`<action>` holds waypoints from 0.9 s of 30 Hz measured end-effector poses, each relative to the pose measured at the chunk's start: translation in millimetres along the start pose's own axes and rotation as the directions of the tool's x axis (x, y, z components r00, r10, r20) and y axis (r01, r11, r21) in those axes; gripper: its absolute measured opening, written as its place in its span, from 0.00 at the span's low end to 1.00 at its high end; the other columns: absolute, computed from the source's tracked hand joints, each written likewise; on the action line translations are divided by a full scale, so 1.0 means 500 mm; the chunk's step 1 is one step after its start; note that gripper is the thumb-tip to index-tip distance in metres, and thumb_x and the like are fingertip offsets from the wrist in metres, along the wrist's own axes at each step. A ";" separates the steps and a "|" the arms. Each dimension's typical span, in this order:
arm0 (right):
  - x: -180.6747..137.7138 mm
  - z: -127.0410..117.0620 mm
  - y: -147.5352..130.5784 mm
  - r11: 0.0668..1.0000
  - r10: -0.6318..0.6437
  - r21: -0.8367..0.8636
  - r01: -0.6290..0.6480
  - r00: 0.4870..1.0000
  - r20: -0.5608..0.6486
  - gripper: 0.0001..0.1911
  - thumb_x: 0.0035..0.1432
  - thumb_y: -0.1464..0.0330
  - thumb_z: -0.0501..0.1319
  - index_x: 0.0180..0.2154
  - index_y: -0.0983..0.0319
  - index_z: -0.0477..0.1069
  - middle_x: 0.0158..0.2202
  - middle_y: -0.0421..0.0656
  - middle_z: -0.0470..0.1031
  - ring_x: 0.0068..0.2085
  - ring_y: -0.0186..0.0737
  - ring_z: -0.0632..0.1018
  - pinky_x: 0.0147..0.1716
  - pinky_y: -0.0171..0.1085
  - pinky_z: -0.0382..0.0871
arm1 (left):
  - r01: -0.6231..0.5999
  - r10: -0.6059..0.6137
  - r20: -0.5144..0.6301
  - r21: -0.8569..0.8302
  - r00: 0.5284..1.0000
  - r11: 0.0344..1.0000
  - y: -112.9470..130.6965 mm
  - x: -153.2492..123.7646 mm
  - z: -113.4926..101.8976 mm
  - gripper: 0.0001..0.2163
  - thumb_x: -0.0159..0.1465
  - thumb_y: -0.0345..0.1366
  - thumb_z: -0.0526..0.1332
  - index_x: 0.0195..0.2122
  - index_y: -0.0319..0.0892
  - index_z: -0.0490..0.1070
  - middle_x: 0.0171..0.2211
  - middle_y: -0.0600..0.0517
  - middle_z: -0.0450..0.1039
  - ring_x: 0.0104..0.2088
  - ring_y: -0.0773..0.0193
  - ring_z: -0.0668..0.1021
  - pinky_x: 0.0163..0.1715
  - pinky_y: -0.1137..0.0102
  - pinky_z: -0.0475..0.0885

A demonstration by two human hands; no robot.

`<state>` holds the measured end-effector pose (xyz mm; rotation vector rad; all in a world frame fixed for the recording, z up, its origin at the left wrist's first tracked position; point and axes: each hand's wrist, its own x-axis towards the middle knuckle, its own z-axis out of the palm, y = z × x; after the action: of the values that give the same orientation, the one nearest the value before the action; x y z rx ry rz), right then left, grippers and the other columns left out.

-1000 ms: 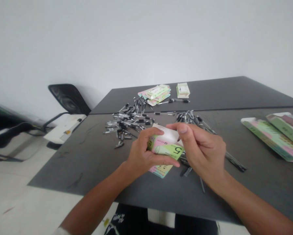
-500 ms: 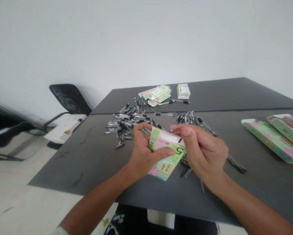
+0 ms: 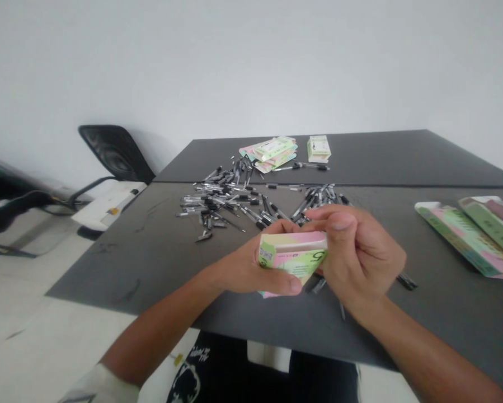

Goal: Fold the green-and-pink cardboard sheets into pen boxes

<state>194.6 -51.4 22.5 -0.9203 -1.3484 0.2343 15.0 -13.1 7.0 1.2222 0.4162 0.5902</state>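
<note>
A small green and pink printed carton (image 3: 291, 262) is held above the near part of the dark table. My left hand (image 3: 251, 271) wraps around its left side, thumb across the printed front and fingers behind. At the carton's right upper corner, my right hand (image 3: 360, 254) is closed, thumb pressed to the bent forefinger against the edge. The carton's upper end faces me, with a pale slot-like recess along it. Whether it has anything inside cannot be seen. Beyond the hands, loose black and clear pens (image 3: 217, 198) lie in a heap, with another pile of pens (image 3: 318, 196) to its right.
Flattened cartons (image 3: 272, 151) lie stacked at the back, beside an upright carton (image 3: 319, 148). More flattened cartons (image 3: 469, 238) lie at the right on the dark table (image 3: 142, 263). A black mesh chair (image 3: 112, 154) stands off the left edge.
The carton has tipped so that its upper end now faces me more. My right hand has closed further at its corner, and my left thumb lies flatter across the front.
</note>
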 end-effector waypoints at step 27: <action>0.015 0.000 0.028 0.961 -0.267 0.138 0.238 0.930 0.252 0.27 0.61 0.68 0.77 0.60 0.54 0.77 0.48 0.46 0.84 0.42 0.44 0.83 0.35 0.42 0.79 | -0.395 0.345 0.193 0.407 0.918 0.824 0.033 0.005 -0.006 0.14 0.56 0.31 0.70 0.42 0.46 0.69 0.35 0.52 0.74 0.33 0.61 0.78 0.34 0.67 0.77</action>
<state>201.5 -37.8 18.4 -0.6322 -1.6741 0.2347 11.8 -5.4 21.8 1.7890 0.2170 0.7828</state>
